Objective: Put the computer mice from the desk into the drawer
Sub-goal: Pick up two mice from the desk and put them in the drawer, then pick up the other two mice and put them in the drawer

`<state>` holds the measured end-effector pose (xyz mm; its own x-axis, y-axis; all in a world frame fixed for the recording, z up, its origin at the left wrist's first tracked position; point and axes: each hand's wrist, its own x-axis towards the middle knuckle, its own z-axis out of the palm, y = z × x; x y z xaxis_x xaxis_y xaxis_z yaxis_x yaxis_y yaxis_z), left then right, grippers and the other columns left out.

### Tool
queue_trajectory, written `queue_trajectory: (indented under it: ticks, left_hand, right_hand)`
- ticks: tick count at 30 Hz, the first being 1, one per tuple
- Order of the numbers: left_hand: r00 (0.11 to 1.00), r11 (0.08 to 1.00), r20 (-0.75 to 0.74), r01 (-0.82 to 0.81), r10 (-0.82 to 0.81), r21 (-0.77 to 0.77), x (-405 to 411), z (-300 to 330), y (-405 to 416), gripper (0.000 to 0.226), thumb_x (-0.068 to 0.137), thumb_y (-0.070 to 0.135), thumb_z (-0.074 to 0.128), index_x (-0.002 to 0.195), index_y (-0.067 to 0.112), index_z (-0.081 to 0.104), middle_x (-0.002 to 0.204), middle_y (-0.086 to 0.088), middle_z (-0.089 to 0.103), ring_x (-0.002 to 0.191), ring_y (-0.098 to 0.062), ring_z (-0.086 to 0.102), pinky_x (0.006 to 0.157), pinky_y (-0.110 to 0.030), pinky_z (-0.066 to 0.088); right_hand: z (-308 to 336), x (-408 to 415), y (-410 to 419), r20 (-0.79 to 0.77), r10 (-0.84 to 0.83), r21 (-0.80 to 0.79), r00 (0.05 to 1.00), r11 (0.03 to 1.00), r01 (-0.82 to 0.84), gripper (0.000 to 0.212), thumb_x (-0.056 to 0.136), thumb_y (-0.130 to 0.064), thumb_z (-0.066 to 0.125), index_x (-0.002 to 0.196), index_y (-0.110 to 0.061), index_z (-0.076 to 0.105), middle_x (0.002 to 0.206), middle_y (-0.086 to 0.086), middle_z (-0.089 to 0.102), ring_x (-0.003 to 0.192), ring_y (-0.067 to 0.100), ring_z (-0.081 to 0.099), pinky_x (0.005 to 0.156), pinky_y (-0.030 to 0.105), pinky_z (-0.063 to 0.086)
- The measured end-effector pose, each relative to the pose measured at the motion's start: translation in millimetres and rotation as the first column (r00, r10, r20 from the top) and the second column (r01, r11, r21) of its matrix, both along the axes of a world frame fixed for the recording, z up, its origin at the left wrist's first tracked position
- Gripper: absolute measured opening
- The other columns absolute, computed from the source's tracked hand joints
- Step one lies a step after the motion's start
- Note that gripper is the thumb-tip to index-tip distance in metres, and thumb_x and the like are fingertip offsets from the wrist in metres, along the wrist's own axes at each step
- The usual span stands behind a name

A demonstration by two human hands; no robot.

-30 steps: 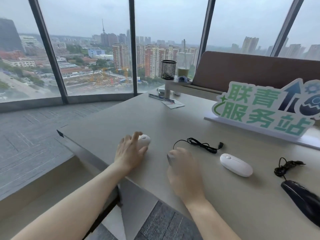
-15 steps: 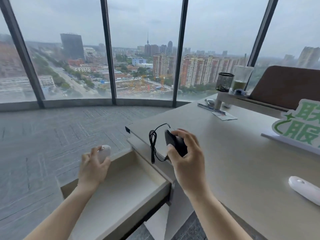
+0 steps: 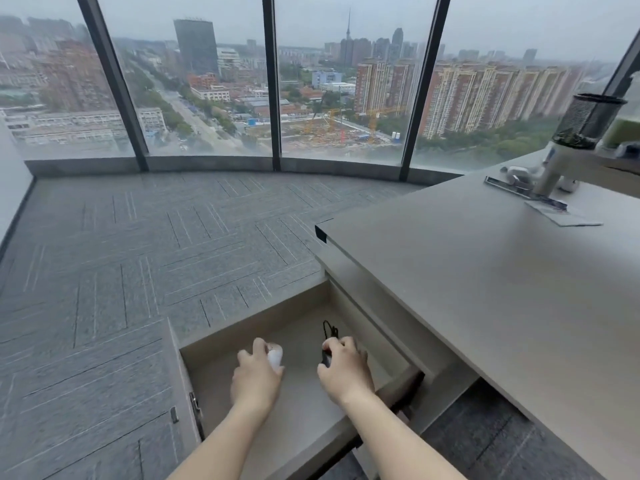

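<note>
The beige drawer [image 3: 242, 325] stands pulled out from under the desk [image 3: 485, 271], low in the head view. Both my hands are down inside it. My left hand [image 3: 254, 375] is closed around a small white mouse [image 3: 276, 355], whose front pokes out past my fingers. My right hand [image 3: 344, 370] holds a black wired mouse [image 3: 326, 358]; its bundled black cable [image 3: 329, 330] lies just ahead on the drawer floor. I cannot tell whether either mouse touches the bottom.
A mesh pen cup [image 3: 592, 119] sits on a small white stand [image 3: 554, 168] at the desk's far right, with a ruler [image 3: 512, 190] and a card [image 3: 562, 216] beside it. Grey carpet [image 3: 138, 254] stretches left to the windows.
Both hands carried their mice off the desk, over the edge and down into the open drawer. My head turned left and down, so the other mice and the sign left view.
</note>
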<state>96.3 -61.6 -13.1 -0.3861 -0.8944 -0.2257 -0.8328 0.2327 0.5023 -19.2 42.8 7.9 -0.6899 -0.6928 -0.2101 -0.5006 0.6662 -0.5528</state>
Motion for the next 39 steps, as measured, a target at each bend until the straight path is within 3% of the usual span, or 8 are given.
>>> queue_trajectory:
  ticks: [9, 13, 17, 22, 25, 33, 36, 39]
  left_hand:
    - [0.996, 0.997, 0.077, 0.044, -0.039, -0.061, -22.9, -27.4, -3.8, 0.047, 0.085, 0.041, 0.059, 0.119, 0.012, 0.045, 0.121, -0.013, 0.045, 0.11, -0.037, 0.051, 0.087, -0.042, 0.044]
    - [1.0, 0.992, -0.008, 0.023, -0.024, -0.122, -20.4, -10.4, -1.7, 0.033, 0.091, 0.034, 0.044, 0.113, 0.012, 0.054, 0.121, -0.013, 0.05, 0.111, -0.035, 0.046, 0.089, -0.04, 0.043]
    - [0.953, 0.967, -0.266, 0.079, -0.145, -0.242, -33.0, 33.0, 15.6, 0.025, 0.092, 0.024, 0.046, 0.11, 0.014, 0.061, 0.119, -0.009, 0.057, 0.108, -0.026, 0.048, 0.081, -0.027, 0.037]
    - [0.735, 0.9, -0.564, 0.146, -0.376, -0.41, -74.5, 106.4, 88.9, 0.017, 0.09, 0.013, 0.053, 0.103, 0.013, 0.064, 0.104, 0.0, 0.061, 0.101, -0.019, 0.054, 0.084, -0.018, 0.036]
    - [0.603, 0.86, -0.622, 0.257, -0.499, -0.441, -103.7, 142.4, 157.3, 0.017, 0.089, 0.014, 0.054, 0.102, 0.016, 0.064, 0.102, 0.007, 0.058, 0.097, -0.014, 0.055, 0.085, -0.025, 0.044]
    - [0.373, 0.58, -0.519, 0.748, -0.769, -0.322, -181.8, 161.6, 355.5, 0.036, 0.085, 0.028, 0.06, 0.121, 0.026, 0.057, 0.123, 0.0, 0.054, 0.109, -0.018, 0.058, 0.088, -0.031, 0.048]
    - [0.37, 0.509, -0.44, 0.821, -0.819, -0.257, -204.3, 161.6, 415.6, 0.055, 0.082, 0.038, 0.06, 0.134, 0.03, 0.046, 0.139, -0.001, 0.043, 0.123, -0.023, 0.049, 0.099, -0.031, 0.042]
    - [0.398, 0.497, -0.388, 0.844, -0.832, -0.201, -220.6, 161.8, 461.2, 0.069, 0.077, 0.044, 0.059, 0.141, 0.035, 0.035, 0.154, -0.009, 0.026, 0.138, -0.032, 0.029, 0.112, -0.035, 0.027]
  right_hand:
    - [-20.5, -10.0, -23.5, -0.102, 0.1, 0.382, 0.99, 0.923, -0.054, 0.052, 0.09, -0.015, 0.058, 0.135, -0.014, 0.033, 0.144, 0.016, 0.032, 0.118, 0.037, 0.051, 0.095, 0.038, 0.046]
    - [5.5, -10.3, -7.9, -0.087, 0.034, 0.197, 0.996, 0.98, -0.017, 0.037, 0.096, -0.029, 0.05, 0.128, -0.012, 0.042, 0.138, 0.014, 0.039, 0.117, 0.037, 0.052, 0.089, 0.04, 0.046]
    - [67.0, -13.8, 38.0, -0.138, -0.015, -0.173, 0.99, 0.985, -0.009, 0.014, 0.095, -0.024, 0.046, 0.094, -0.013, 0.054, 0.103, 0.006, 0.058, 0.091, 0.026, 0.057, 0.079, 0.038, 0.048]
    - [145.7, -23.6, 135.0, -0.262, -0.138, -0.442, 0.955, 0.897, 0.009, 0.016, 0.093, -0.023, 0.056, 0.078, -0.016, 0.06, 0.069, -0.007, 0.058, 0.062, 0.008, 0.053, 0.057, 0.015, 0.041]
    - [170.1, -39.7, 209.4, -0.309, -0.313, -0.51, 0.898, 0.852, 0.122, 0.017, 0.091, -0.023, 0.059, 0.075, -0.023, 0.058, 0.06, -0.009, 0.057, 0.055, 0.005, 0.051, 0.052, 0.021, 0.038]
    - [172.1, -96.1, 438.9, -0.438, -0.744, -0.571, 0.505, 0.664, 0.483, 0.004, 0.084, -0.015, 0.063, 0.087, -0.017, 0.065, 0.094, 0.006, 0.069, 0.093, 0.032, 0.057, 0.078, 0.038, 0.046]
    - [159.7, -109.4, 512.4, -0.494, -0.794, -0.451, 0.356, 0.583, 0.676, 0.03, 0.078, -0.016, 0.068, 0.108, -0.014, 0.064, 0.113, 0.014, 0.064, 0.102, 0.041, 0.053, 0.086, 0.045, 0.045]
    - [146.8, -113.3, 558.0, -0.423, -0.816, -0.222, 0.393, 0.514, 0.828, 0.057, 0.08, -0.033, 0.065, 0.134, -0.025, 0.047, 0.131, 0.013, 0.051, 0.114, 0.041, 0.048, 0.094, 0.043, 0.044]
